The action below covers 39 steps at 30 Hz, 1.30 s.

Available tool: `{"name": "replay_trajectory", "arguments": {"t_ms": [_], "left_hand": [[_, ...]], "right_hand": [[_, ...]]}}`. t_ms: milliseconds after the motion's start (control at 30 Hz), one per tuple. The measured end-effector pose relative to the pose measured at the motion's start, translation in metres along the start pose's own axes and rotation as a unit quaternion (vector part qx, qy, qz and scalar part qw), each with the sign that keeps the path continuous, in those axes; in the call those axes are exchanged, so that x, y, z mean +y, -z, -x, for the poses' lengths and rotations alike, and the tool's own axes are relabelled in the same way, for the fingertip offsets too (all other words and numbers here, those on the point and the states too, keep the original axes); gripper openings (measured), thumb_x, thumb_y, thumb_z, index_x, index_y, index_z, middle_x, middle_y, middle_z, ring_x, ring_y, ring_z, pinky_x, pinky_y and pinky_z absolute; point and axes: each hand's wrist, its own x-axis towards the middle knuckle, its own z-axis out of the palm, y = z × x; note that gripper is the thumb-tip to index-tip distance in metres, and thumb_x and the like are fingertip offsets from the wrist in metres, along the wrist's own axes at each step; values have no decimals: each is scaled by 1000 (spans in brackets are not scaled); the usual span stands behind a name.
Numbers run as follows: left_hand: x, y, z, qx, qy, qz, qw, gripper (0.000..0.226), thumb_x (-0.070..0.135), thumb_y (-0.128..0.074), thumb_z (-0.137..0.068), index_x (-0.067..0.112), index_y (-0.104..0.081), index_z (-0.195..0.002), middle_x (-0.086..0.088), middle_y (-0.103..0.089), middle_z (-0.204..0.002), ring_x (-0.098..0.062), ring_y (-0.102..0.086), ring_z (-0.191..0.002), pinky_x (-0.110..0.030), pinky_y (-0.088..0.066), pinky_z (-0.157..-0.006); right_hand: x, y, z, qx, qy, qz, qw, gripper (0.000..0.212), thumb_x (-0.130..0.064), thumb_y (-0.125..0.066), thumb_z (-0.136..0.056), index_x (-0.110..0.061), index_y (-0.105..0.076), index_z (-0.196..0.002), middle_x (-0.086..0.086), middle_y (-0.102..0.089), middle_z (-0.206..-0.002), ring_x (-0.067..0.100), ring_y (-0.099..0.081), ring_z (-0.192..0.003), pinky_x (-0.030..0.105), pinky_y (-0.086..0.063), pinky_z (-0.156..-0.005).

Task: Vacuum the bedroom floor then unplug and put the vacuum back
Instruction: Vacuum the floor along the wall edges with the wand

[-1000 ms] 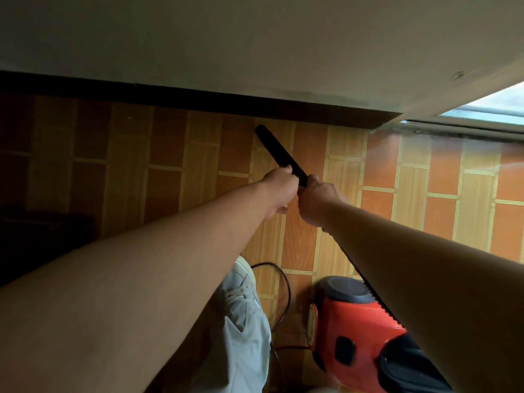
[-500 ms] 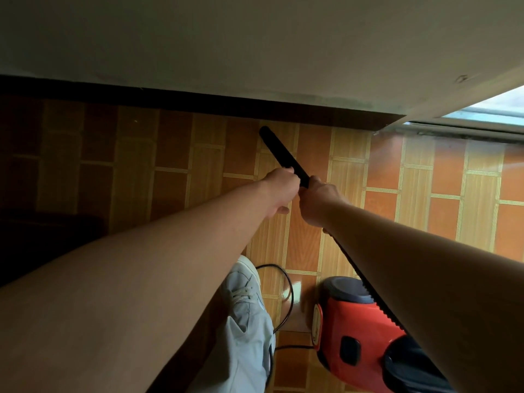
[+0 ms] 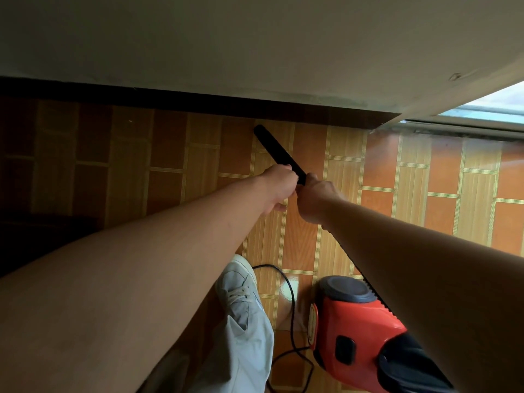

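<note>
A pale plastered wall [image 3: 255, 38] fills the upper part of the view, seen from above by a person who looks down along both outstretched arms. Below it lies the tiled floor [image 3: 411, 194], patterned in orange and tan rectangles with striped borders; its left part is in deep shade and its right part is brightly lit. The left forearm [image 3: 136, 279] and right forearm [image 3: 425, 265] converge toward the centre of the frame. A light grey trouser leg [image 3: 243, 358] descends at lower centre to a pale laced shoe [image 3: 241, 287] planted on the tiles. To the right of the shoe stands the red-orange vacuum cleaner body [image 3: 357, 333], with a dark grey round cap at its upper end and a black section at its lower end, partly hidden by the right forearm. A dark skirting board [image 3: 198, 102] runs along the foot of the wall, ending at a window track [image 3: 467, 126] at the upper right. A ribbed black hose [image 3: 377, 296] shows along the lower edge of the right forearm. A thin black power cord [image 3: 292, 307] loops over the tiles between shoe and vacuum cleaner body. The left hand [image 3: 279, 185] has its fingers curled round the black nozzle tube [image 3: 273, 147]; the right hand [image 3: 316, 199] grips the same tube just behind it, the two hands almost touching. The tube's tip points up and left, near the skirting board; whether it touches the floor cannot be told.
</note>
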Motion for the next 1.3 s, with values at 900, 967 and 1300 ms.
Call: {"name": "replay_trajectory", "arguments": {"t_ms": [900,967,1300], "left_hand": [[19,-54,4,-31,-1,28,999,55,21,-37,-107,30,-23,-160,1,-42,-153,-25,-49,-128,-51,-51,-100],[19,-66,6,-30,-2,21,999,56,21,-37,-107,32,-22,-160,1,-40,-155,-27,-48,-128,-50,-53,-99],[14,-104,14,-22,7,-5,1000,55,20,-35,-107,33,-25,-159,-2,-47,-147,-27,-52,-125,-50,-53,-99]], "right_hand": [[40,18,11,20,-51,-2,998,38,-17,-51,-99,-10,-39,-135,5,-44,-81,30,-61,-83,40,-56,-68],[49,20,13,11,-63,-8,998,43,-16,-55,-97,-10,-39,-136,7,-47,-83,31,-65,-90,44,-60,-78],[85,8,17,-3,-67,-70,995,44,-16,-57,-98,-8,-41,-138,15,-61,-104,34,-69,-100,46,-61,-84]]}}
